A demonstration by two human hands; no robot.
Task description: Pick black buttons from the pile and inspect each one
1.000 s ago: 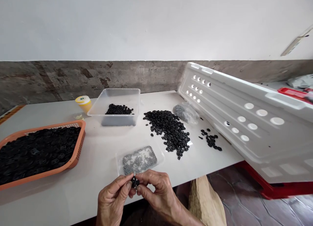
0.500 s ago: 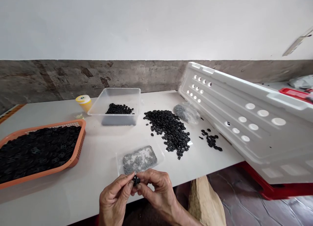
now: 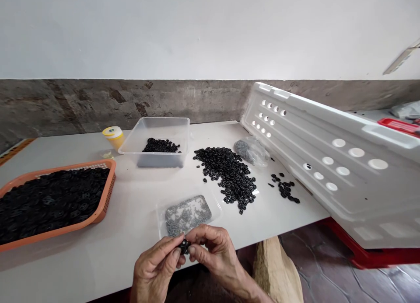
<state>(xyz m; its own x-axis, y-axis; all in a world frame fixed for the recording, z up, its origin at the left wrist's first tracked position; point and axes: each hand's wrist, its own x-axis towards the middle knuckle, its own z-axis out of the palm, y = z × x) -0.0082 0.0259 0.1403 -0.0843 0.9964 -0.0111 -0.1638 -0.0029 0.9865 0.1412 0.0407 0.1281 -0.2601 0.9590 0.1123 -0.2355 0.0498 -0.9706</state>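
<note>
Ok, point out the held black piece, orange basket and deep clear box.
Black piece (image 3: 184,246): head view, its visible face.
Orange basket (image 3: 99,213): head view, rim's near-right corner.
Deep clear box (image 3: 160,160): head view, front wall.

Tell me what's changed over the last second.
Little: the black part seems turned slightly, pinched between left hand and right hand. Both hands shifted slightly right in the picture, partly because the view itself drifted. Nothing visibly picked up or released. Unchanged: basket, tub, tray, pile.
</note>
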